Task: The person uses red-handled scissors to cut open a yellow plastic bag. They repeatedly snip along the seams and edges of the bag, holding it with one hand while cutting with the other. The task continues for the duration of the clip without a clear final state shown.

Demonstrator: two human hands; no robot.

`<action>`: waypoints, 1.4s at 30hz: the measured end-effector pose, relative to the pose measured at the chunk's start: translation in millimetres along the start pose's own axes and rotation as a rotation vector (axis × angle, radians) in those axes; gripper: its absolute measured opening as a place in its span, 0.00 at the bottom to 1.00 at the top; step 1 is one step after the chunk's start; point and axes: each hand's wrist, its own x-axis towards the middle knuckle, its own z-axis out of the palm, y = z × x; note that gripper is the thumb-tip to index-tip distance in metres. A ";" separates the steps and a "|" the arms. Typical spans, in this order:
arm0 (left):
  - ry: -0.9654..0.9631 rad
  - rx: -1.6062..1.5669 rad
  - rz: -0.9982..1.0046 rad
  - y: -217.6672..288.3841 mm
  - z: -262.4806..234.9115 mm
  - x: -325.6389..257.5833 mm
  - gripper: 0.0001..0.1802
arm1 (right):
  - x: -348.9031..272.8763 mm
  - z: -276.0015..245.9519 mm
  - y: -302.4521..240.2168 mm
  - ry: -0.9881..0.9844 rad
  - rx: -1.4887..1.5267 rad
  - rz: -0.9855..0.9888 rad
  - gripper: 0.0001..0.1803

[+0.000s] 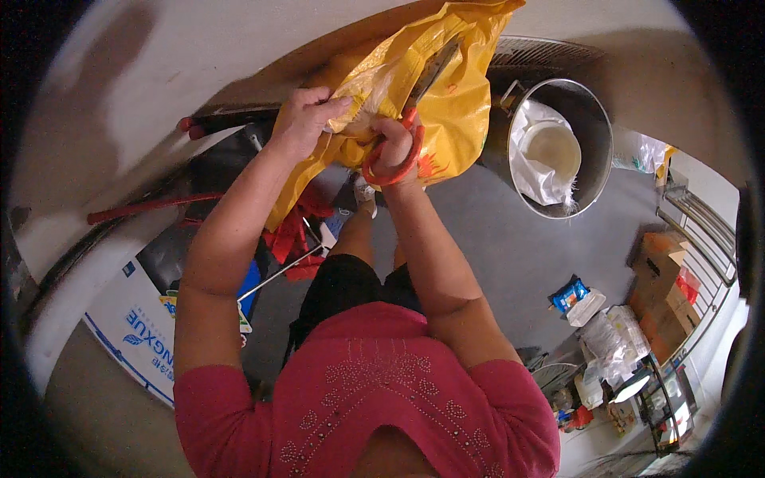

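A yellow woven plastic sack (462, 103) hangs in front of me, its upper part reaching the top of the view. With my left hand (307, 123) I pinch the sack's edge, where whitish frayed fibres show. In my right hand (392, 150) is a pair of scissors (417, 143) with red-orange handles, my fingers closed through the loops. Their metal blades point up and away, lying against the sack. I cannot tell whether the blades are parted. The right thumb rests beside the gathered fold, close to the left fingertips.
At the right stands a tall metal pot (603, 119) with a white sack (534, 179) and a pale bowl (555, 150) inside. Beyond it are a cardboard box (657, 279), a metal rack (705, 223) and plastic packages (610, 338). A white-and-blue panel (127, 311) lies left.
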 end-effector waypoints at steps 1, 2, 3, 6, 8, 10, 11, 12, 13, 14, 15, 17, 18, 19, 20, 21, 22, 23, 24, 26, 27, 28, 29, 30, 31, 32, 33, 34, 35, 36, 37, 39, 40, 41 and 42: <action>-0.028 -0.009 -0.005 2.2 1.2 -1.1 0.12 | -0.5 0.2 -3.3 0.005 -0.021 0.017 0.22; -0.058 -0.017 -0.010 5.7 2.0 -2.9 0.12 | -1.1 -2.6 -3.3 0.003 -0.046 0.027 0.21; -0.086 -0.023 -0.012 10.6 2.5 -4.7 0.13 | -1.8 -3.4 -4.7 -0.003 -0.070 0.034 0.20; -0.157 0.054 -0.057 3.8 -2.2 1.8 0.13 | -11.6 -2.5 -11.3 0.058 -0.159 0.072 0.17; -0.180 -0.009 -0.050 7.9 0.6 2.0 0.14 | -24.2 -4.4 -19.6 0.051 -0.227 0.051 0.17; -0.198 -0.047 -0.045 11.7 1.6 2.6 0.15 | -50.0 -14.4 -20.4 0.121 -0.202 0.026 0.17; -0.201 -0.056 -0.041 10.0 -1.2 4.3 0.15 | -64.5 -18.9 -21.1 0.154 -0.188 0.015 0.17; -0.206 -0.065 -0.040 9.5 -3.4 5.6 0.15 | -79.5 -23.6 -25.7 0.129 -0.246 0.031 0.19; -0.199 -0.093 -0.039 11.1 -2.7 4.6 0.15 | -95.3 -29.3 -31.6 0.102 -0.303 0.052 0.20; -0.191 -0.119 -0.040 12.8 -0.4 1.1 0.15 | -110.7 -31.3 -34.8 0.075 -0.359 0.074 0.21; -0.192 -0.144 -0.042 14.7 1.7 -0.5 0.15 | -124.9 -25.7 -38.7 0.041 -0.362 0.164 0.21; -0.170 -0.062 -0.011 11.4 -0.8 -1.6 0.15 | -143.9 -8.6 -48.8 -0.038 -0.362 0.352 0.22; -0.168 -0.020 0.012 11.6 0.5 -0.8 0.15 | -148.7 -0.6 -50.8 -0.098 -0.384 0.412 0.21; -0.171 -0.026 0.009 12.1 1.7 -0.9 0.15 | -152.3 6.4 -49.2 -0.160 -0.406 0.474 0.21; -0.174 -0.031 0.006 12.9 2.6 -1.9 0.15 | -155.4 9.0 -43.5 -0.180 -0.344 0.520 0.20; -0.171 -0.034 0.000 13.7 2.1 -3.4 0.15 | -157.8 9.9 -36.2 -0.203 -0.278 0.570 0.19; -0.187 -0.019 -0.007 15.7 1.5 -4.0 0.15 | -158.5 10.7 -30.9 -0.195 -0.240 0.559 0.19; -0.203 -0.004 -0.014 18.6 0.9 -4.3 0.15 | -158.2 11.2 -27.7 -0.186 -0.203 0.549 0.18; -0.217 0.007 -0.023 19.6 -0.7 -5.5 0.16 | -157.1 14.3 -28.9 -0.165 -0.201 0.576 0.18; -0.215 0.041 0.030 20.1 -3.0 -5.4 0.15 | -154.0 23.0 -34.6 -0.121 -0.197 0.630 0.18; -0.216 0.054 0.059 20.0 -2.0 -4.9 0.15 | -154.6 21.8 -32.1 -0.122 -0.191 0.620 0.18; -0.212 0.050 0.063 19.6 -1.1 -5.2 0.15 | -155.4 19.6 -27.9 -0.124 -0.184 0.611 0.19; -0.208 0.045 0.067 19.3 -0.2 -5.6 0.15 | -156.0 18.6 -25.5 -0.125 -0.178 0.601 0.19; -0.200 0.042 0.071 19.1 -0.4 -6.3 0.15 | -156.9 18.7 -25.6 -0.116 -0.167 0.595 0.19; -0.205 0.024 0.060 18.8 -0.9 -6.4 0.15 | -158.4 18.7 -26.6 -0.108 -0.156 0.589 0.19; -0.209 0.007 0.050 18.4 -1.4 -6.4 0.15 | -159.1 19.3 -27.2 -0.099 -0.145 0.584 0.19; -0.217 -0.011 0.040 18.2 -0.9 -6.1 0.15 | -158.8 20.7 -27.4 -0.079 -0.153 0.598 0.20; -0.209 0.002 0.045 18.2 -0.7 -6.2 0.15 | -158.2 22.3 -27.5 -0.059 -0.161 0.612 0.20; -0.201 0.015 0.049 18.3 -0.5 -6.8 0.15 | -157.8 23.4 -27.5 -0.039 -0.169 0.627 0.20; -0.193 0.028 0.053 19.7 0.4 -7.4 0.15 | -157.4 23.7 -27.3 -0.040 -0.159 0.618 0.20; -0.189 0.022 0.053 21.2 1.9 -8.1 0.15 | -157.1 23.8 -26.9 -0.041 -0.149 0.608 0.20; -0.180 0.009 0.052 24.3 4.9 -10.1 0.15 | -157.1 25.4 -27.5 -0.040 -0.141 0.603 0.21; -0.195 0.006 0.056 23.7 3.7 -9.5 0.15 | -157.4 27.3 -29.0 -0.039 -0.143 0.608 0.21; -0.211 0.004 0.060 22.2 1.8 -8.2 0.16 | -157.5 28.5 -29.9 -0.038 -0.145 0.612 0.21; -0.226 0.002 0.066 21.6 0.4 -7.2 0.16 | -157.1 28.6 -30.6 -0.046 -0.152 0.621 0.21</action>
